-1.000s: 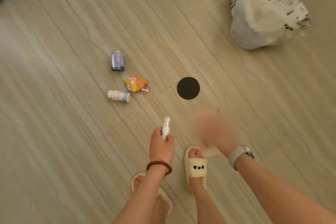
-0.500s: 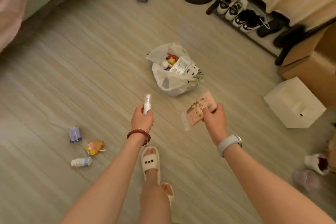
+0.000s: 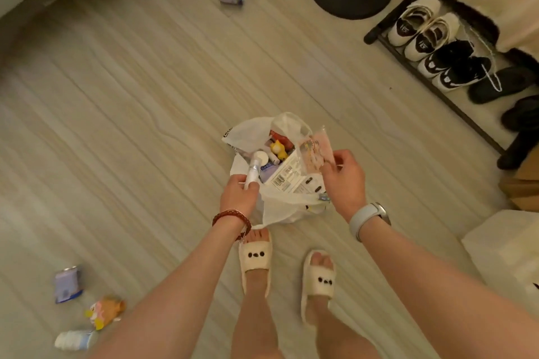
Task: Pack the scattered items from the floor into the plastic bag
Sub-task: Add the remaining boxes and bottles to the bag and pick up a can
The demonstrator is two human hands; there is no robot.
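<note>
White crinkled plastic bag (image 3: 280, 207) stands on pale wood-grain floor (image 3: 145, 125), mouth open upward, just ahead of cream slippers (image 3: 256, 259). Floor bare to L and beyond bag; black shoe rack (image 3: 431, 73) edges the R side. L hand (image 3: 237, 194) closed round small white spray bottle (image 3: 253, 170) — long axis tilted up and fwd, nozzle end over bag mouth. R hand (image 3: 344, 178) pinches pink flat packet (image 3: 316, 151) at bag's R rim. Lavender can (image 3: 66, 284), orange cartoon toy (image 3: 105, 312), white pill bottle (image 3: 74, 339) lie well apart, lower L.
</note>
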